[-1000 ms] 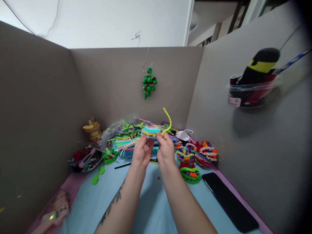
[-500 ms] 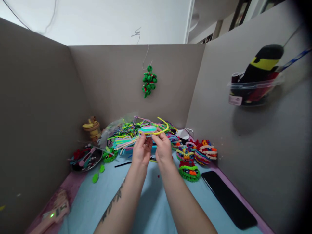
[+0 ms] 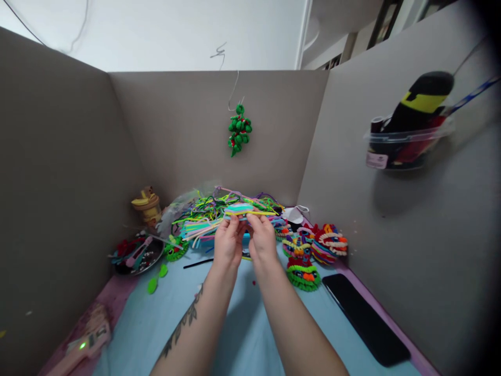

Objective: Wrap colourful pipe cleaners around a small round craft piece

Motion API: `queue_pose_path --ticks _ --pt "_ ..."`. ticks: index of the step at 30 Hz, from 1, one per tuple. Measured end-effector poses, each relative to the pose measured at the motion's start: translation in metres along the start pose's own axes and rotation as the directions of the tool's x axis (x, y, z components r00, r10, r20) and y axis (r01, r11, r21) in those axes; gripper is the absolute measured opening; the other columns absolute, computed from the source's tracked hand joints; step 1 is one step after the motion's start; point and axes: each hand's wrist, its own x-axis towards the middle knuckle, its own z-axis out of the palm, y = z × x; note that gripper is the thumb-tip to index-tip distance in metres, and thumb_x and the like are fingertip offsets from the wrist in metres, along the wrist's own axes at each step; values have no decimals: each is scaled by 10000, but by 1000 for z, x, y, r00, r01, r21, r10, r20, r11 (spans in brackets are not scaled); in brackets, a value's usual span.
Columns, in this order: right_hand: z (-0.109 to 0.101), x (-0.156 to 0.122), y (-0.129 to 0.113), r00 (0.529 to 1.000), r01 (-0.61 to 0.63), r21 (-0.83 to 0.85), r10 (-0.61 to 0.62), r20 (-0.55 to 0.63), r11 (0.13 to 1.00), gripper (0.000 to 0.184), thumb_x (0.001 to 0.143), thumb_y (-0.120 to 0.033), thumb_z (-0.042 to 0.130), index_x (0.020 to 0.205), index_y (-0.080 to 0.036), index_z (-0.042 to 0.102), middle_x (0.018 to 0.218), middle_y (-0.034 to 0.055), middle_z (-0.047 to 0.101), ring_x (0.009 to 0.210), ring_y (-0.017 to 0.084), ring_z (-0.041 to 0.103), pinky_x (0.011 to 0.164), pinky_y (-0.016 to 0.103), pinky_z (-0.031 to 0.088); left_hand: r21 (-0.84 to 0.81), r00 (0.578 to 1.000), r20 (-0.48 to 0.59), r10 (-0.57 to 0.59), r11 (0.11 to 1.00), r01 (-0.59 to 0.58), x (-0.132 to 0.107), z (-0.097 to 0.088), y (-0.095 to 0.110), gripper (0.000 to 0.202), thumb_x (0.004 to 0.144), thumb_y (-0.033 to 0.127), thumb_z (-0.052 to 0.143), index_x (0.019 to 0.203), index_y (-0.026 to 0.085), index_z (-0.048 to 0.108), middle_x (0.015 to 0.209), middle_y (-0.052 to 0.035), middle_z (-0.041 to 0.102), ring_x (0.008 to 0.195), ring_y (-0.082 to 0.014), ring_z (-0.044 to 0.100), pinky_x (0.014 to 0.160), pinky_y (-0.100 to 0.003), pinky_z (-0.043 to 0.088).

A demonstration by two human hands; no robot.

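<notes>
Both my hands are raised above the light blue table [image 3: 242, 334] and pinch a small flat coil of pipe cleaners [image 3: 238, 209] in teal, pink and white. My left hand [image 3: 229, 241] grips its left side. My right hand [image 3: 261, 237] grips the right side, where a yellow pipe cleaner [image 3: 263, 212] lies level along the coil and sticks out to the right. Right behind the coil lies a heap of loose coloured pipe cleaners [image 3: 203, 211].
Finished coiled figures [image 3: 313, 250] sit at the right, a black phone [image 3: 366, 319] nearer me. A dish of bits [image 3: 136, 253], a yellow figurine [image 3: 146, 204] and a pink glue gun [image 3: 84, 344] are on the left. Grey cardboard walls enclose the table; a green ornament [image 3: 239, 130] hangs at the back.
The yellow pipe cleaner's free end, which stood up in a curve a second ago, has been brought down flat along the coil. Both hands stayed at the same place.
</notes>
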Motion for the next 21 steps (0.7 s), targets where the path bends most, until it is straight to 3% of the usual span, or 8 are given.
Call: queue_pose_path --ticks 4,10,21 --pt "1 -1 -2 996 -85 102 84 17 991 171 556 -237 716 673 -175 607 662 -25 656 631 126 580 609 255 450 15 1000 -10 6 1000 -6 -1 2 2 291 561 278 840 722 135 645 678 18 678 610 -73 615 648 -198 460" --pt "3 -3 -5 988 -137 131 126 90 982 181 555 -230 734 691 -183 624 702 -32 665 657 117 579 623 242 433 10 1000 -24 15 1000 -15 2 -1 3 308 559 290 841 751 141 651 690 17 683 614 -70 613 640 -188 463" --pt "-1 2 1 998 -64 180 58 37 982 204 572 -233 721 639 -188 533 672 -58 580 632 101 537 641 241 422 3 999 38 2 1000 -2 0 -2 -4 237 661 246 778 854 153 676 798 -7 706 653 -78 618 640 -189 465"
